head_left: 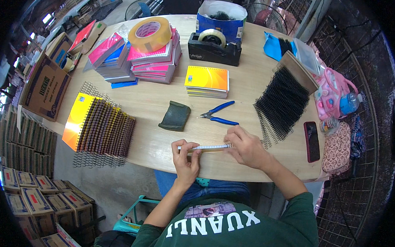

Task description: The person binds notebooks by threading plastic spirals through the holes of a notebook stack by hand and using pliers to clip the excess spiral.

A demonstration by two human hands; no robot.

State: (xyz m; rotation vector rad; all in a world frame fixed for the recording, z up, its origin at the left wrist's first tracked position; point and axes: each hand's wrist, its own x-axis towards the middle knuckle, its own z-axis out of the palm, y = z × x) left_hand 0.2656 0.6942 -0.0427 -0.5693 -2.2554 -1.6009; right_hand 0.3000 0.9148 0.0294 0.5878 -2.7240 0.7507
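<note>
At the near edge of a round wooden table (163, 102), a notebook (205, 147) stands on edge with its punched spine up, the left hand (185, 157) pinching one end and the right hand (244, 147) closed over the other. Binding looks about to begin: a coil from the black wire coils (283, 102) must be seated next, then trimmed with the blue pliers (218, 114); finished yellow notebooks (99, 124) lie left.

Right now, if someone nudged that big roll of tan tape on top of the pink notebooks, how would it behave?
The tape roll leans tilted on the uneven notebook stack, so a nudge would probably slide it off. Being round, it may roll across the table if it lands on edge. It looks thick and rigid, so likely heavy for its size.
</note>
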